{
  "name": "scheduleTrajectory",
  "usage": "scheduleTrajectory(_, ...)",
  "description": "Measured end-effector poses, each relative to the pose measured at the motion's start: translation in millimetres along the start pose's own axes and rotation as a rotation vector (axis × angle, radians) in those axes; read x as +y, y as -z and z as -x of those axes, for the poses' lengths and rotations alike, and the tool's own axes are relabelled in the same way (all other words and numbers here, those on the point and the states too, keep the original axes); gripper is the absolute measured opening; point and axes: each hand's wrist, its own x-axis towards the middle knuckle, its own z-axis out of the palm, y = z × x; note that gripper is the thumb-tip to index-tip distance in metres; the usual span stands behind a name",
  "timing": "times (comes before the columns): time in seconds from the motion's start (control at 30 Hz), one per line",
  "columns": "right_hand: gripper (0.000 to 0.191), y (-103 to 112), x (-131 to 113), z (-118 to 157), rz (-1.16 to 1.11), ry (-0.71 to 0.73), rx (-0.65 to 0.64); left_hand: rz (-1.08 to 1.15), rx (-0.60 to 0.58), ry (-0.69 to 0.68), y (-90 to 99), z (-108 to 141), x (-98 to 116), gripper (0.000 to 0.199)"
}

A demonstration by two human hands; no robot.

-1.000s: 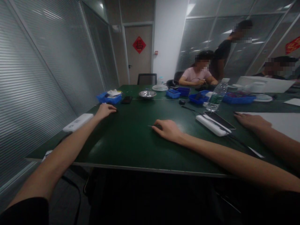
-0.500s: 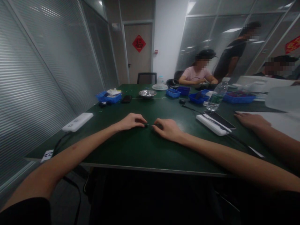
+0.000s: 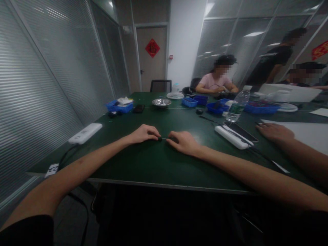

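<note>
Over the green table, my left hand (image 3: 145,134) has its fingertips closed on a small black piece (image 3: 160,139), too small to name. A thin pale rod (image 3: 163,138) spans the short gap from that piece to the fingers of my right hand (image 3: 183,142). Those fingers are bent in a pinch around the rod's other end, though the tips partly hide it. Both hands face each other just above the tabletop.
A white power bank (image 3: 85,133) lies left; another white device (image 3: 233,137) with a cable and a dark phone (image 3: 241,131) lie right. Beyond stand a metal bowl (image 3: 161,103), blue trays (image 3: 120,107) and a water bottle (image 3: 238,104). Another person's hand (image 3: 275,132) rests on paper.
My hands have barely moved; the black piece shows slightly more beside my left fingertips. In the background a standing person has shifted right.
</note>
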Motion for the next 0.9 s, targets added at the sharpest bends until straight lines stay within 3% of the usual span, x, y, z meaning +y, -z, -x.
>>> scheduleTrajectory(0.9, 0.032, -5, 9, 0, -0.081, 0.119, 0.021, -0.067, 0.057, -0.081, -15.3, -1, 8, 0.022)
